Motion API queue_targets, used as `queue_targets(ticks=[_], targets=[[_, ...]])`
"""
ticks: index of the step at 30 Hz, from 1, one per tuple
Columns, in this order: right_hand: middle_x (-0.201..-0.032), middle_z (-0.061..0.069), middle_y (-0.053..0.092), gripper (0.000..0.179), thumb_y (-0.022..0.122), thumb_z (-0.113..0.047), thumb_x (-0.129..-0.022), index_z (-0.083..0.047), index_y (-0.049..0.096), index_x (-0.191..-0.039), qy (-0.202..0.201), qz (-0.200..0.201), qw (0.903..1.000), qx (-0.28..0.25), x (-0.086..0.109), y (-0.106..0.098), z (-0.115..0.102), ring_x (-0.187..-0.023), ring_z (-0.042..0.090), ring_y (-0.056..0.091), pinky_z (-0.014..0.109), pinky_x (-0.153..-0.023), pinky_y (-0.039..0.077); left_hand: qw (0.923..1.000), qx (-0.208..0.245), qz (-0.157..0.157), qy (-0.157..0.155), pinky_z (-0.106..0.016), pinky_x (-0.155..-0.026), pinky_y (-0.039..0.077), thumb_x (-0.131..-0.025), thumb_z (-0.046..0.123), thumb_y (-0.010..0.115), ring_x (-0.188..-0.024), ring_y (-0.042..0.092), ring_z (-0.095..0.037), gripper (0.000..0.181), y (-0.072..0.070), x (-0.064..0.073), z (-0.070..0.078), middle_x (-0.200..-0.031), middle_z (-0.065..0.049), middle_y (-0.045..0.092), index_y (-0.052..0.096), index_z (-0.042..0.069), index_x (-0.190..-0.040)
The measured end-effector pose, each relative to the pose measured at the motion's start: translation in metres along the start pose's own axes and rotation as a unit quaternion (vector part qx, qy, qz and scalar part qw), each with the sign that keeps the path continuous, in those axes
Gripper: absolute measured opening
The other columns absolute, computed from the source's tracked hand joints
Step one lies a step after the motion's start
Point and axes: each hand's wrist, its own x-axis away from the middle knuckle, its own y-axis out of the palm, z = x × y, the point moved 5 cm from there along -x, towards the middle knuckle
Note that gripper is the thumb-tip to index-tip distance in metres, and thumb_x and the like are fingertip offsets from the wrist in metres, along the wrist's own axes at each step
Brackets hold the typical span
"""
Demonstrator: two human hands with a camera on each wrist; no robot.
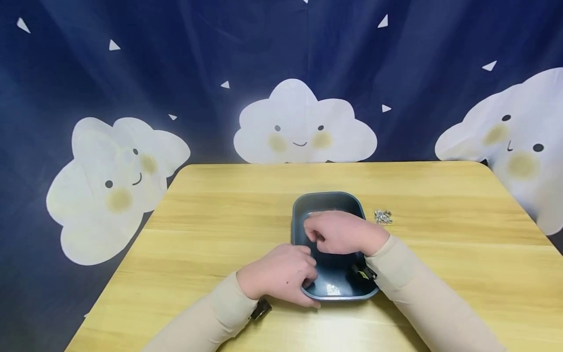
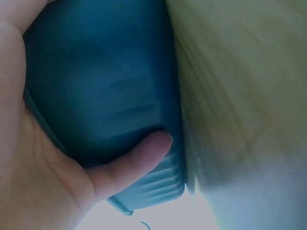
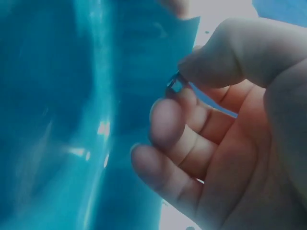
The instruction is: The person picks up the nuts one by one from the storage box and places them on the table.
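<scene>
A dark blue-green plastic bin point(image 1: 336, 286) stands on the table. My left hand point(image 1: 283, 271) grips its near left wall: the fingers bend over the rim, and in the left wrist view the thumb point(image 2: 136, 165) presses the outer side. Over the bin's inside is my right hand point(image 1: 338, 232). In the right wrist view, its thumb and index finger pinch a small shiny metal nut point(image 3: 175, 85), partly hidden by the fingertips; the other fingers are curled. Several similar metal nuts point(image 1: 383, 217) lie in a small heap on the table, just right of the bin.
The light wooden table point(image 1: 211, 220) reaches back to a dark blue curtain point(image 1: 211, 58) printed with smiling clouds. A small black device point(image 1: 260, 310) sits at the left wrist, another point(image 1: 367, 270) at the right wrist, which crosses the bin's right rim.
</scene>
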Motion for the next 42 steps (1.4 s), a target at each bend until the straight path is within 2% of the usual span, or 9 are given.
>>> queue_targets(ticks=[7,12,16,19,25,30,36,42], targets=[[-0.076,-0.012,0.044,0.029,0.058,0.000,-0.079,-0.027,0.049,-0.075,-0.016,0.014,0.9996,0.021,0.008,-0.021,-0.023,-0.068,0.008,0.045,0.027,-0.063,0.042,0.9999,0.001,0.010,0.003,-0.018,-0.060,0.034,-0.073,0.069,0.076,-0.073,0.044,-0.004,0.058,-0.003,0.001,-0.003,-0.064,0.019,0.036,0.040,0.027,-0.056],[-0.078,-0.013,0.042,0.029,0.057,0.002,-0.079,-0.025,0.048,-0.077,-0.029,0.045,0.9984,0.019,0.025,-0.048,-0.035,-0.065,0.006,0.042,0.026,-0.058,0.040,1.0000,0.004,0.006,0.002,-0.019,-0.056,0.032,-0.074,0.068,0.075,-0.072,0.043,-0.006,0.057,-0.002,0.002,-0.003,-0.064,0.019,0.036,0.040,0.027,-0.055],[-0.078,-0.011,0.043,0.028,0.057,0.001,-0.077,-0.025,0.048,-0.079,-0.043,0.081,0.9956,0.022,0.043,-0.071,-0.038,-0.063,0.003,0.041,0.025,-0.055,0.039,1.0000,0.003,0.007,0.001,-0.019,-0.055,0.030,-0.075,0.069,0.074,-0.068,0.039,-0.006,0.057,-0.004,0.002,-0.002,-0.064,0.019,0.036,0.040,0.027,-0.056],[-0.080,-0.011,0.045,0.027,0.057,0.001,-0.076,-0.025,0.049,-0.080,-0.030,0.107,0.9931,0.037,0.055,-0.085,-0.032,-0.064,0.002,0.041,0.025,-0.057,0.040,0.9999,0.003,0.010,-0.001,-0.020,-0.055,0.030,-0.075,0.069,0.074,-0.067,0.037,-0.006,0.056,-0.005,0.002,-0.002,-0.064,0.019,0.035,0.040,0.028,-0.056],[-0.082,-0.010,0.048,0.026,0.058,0.001,-0.077,-0.024,0.052,-0.082,0.031,0.134,0.9879,0.070,0.071,-0.100,-0.007,-0.067,0.006,0.045,0.029,-0.062,0.041,0.9999,0.003,0.009,-0.003,-0.020,-0.057,0.030,-0.075,0.069,0.073,-0.065,0.036,-0.007,0.056,-0.005,0.001,-0.003,-0.063,0.019,0.034,0.040,0.028,-0.055],[-0.081,-0.009,0.050,0.023,0.061,0.001,-0.079,-0.021,0.055,-0.083,0.084,0.140,0.9839,0.073,0.083,-0.105,0.027,-0.068,0.009,0.047,0.033,-0.066,0.042,1.0000,0.001,0.005,-0.004,-0.019,-0.055,0.029,-0.076,0.070,0.072,-0.065,0.036,-0.006,0.056,-0.003,0.000,-0.002,-0.063,0.019,0.034,0.040,0.029,-0.055],[-0.077,-0.004,0.049,0.017,0.061,-0.001,-0.082,-0.017,0.055,-0.084,0.162,0.096,0.9811,0.042,0.095,-0.096,0.078,-0.072,0.015,0.048,0.037,-0.070,0.040,1.0000,0.000,0.000,-0.006,-0.018,-0.053,0.027,-0.075,0.070,0.072,-0.066,0.036,-0.006,0.056,-0.001,-0.001,-0.002,-0.063,0.020,0.034,0.040,0.029,-0.056],[-0.074,-0.001,0.050,0.013,0.060,-0.003,-0.083,-0.015,0.055,-0.082,0.221,0.056,0.9738,0.003,0.102,-0.079,0.118,-0.071,0.018,0.048,0.038,-0.068,0.038,1.0000,0.003,-0.002,-0.007,-0.019,-0.052,0.027,-0.075,0.070,0.073,-0.065,0.035,-0.006,0.056,0.000,-0.001,-0.002,-0.063,0.019,0.035,0.040,0.029,-0.056]])
